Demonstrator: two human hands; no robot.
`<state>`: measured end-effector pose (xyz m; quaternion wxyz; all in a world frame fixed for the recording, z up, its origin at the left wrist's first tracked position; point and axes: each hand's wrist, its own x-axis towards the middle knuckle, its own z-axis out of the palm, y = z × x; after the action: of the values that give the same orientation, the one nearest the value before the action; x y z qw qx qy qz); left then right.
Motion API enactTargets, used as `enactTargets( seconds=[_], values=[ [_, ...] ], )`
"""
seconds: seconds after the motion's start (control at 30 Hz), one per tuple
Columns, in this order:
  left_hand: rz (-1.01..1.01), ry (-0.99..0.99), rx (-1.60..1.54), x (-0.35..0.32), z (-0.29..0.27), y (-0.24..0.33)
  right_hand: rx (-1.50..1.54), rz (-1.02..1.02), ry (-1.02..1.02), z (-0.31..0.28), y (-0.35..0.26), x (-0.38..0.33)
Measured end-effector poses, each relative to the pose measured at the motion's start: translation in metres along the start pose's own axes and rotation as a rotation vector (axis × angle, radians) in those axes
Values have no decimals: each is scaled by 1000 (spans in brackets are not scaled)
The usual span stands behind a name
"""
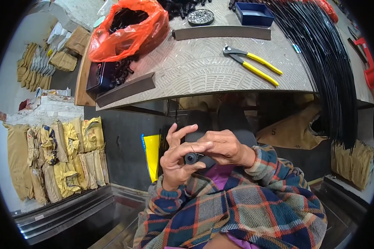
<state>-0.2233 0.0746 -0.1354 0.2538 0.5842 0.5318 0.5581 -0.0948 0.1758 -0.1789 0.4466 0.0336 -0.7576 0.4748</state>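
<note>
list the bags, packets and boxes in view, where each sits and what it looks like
Orange plastic bag: bench top, far left, crumpled, open, holding dark parts.
Blue box: bench top, far edge, small open rectangular tray.
Dark box: bench's left edge, below the orange bag, black, holding dark parts.
Yellow-brown packets: floor at left, upright rows, creased.
Brown paper sack: under the bench, right, slumped.
Tan packets: lower right, under the black rods, upright.

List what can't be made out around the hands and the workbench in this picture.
Head view only:
- Small black round part: mostly covered by the left hand and right hand; its shape is unclear.
- Orange bag: dark contents too small to identify.
- Black rods: upper ends cut off by the top edge.
- Round dish: its small contents can't be told apart.
</note>
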Motion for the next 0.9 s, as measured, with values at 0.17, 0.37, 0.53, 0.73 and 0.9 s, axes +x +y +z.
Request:
enactTargets(
  seconds=[0.17,0.37,0.53,0.73,0.9],
  values=[
    [3,-58,-76,8,3,-9,16,18,-59,-11,3,0],
    [14,-81,-114,20,5,-13,54,64,-119,-21,5,4],
    [-59,35,-193,17,6,-18,-2,198,-217,-47,2,19],
    [-182,167,-558,17,27,-19,-1340,447,-36,-148,24,41],
    [-215,136,-513,16,25,-15,-1476,255,-122,-153,44,45]
  ],
)
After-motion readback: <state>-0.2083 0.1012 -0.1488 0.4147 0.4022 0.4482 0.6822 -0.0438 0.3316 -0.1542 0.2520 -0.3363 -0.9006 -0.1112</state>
